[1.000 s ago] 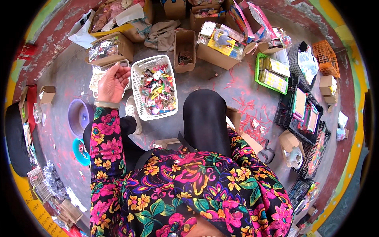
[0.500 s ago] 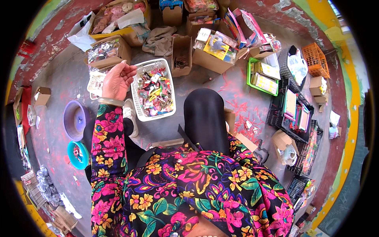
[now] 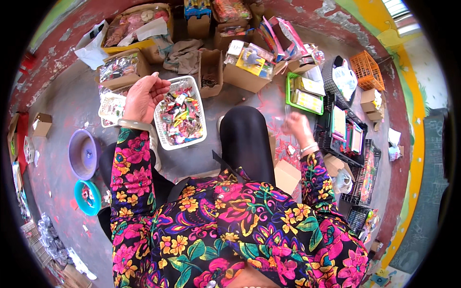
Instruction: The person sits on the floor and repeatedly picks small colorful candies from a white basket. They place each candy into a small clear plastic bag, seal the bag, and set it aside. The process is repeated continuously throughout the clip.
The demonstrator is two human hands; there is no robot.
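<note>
My left hand (image 3: 142, 100) hovers by the left rim of a white plastic basket (image 3: 203, 126). Its fingers are loosely curled and apart, with nothing visible in them. The basket holds a heap of small colourful pieces (image 3: 181, 115), too small to name. At the right, my right hand (image 3: 299, 126) is raised over red scraps on the floor, slightly blurred. Its fingers are closed, and a thin, pale, see-through piece (image 3: 287, 110) seems to stick up from them; its kind I cannot make out.
Cardboard boxes (image 3: 245, 79) stand along the far wall. A green tray (image 3: 289, 98) and black crates (image 3: 331, 137) line the right side. At left are a purple basin (image 3: 77, 158), a turquoise bowl (image 3: 81, 204) and a smaller white basket (image 3: 111, 108). A cardboard piece (image 3: 288, 176) lies beside my knee.
My right hand has come into view at the right, lifted above the floor. My left hand stays beside the basket, with little change. The whole view has shifted slightly.
</note>
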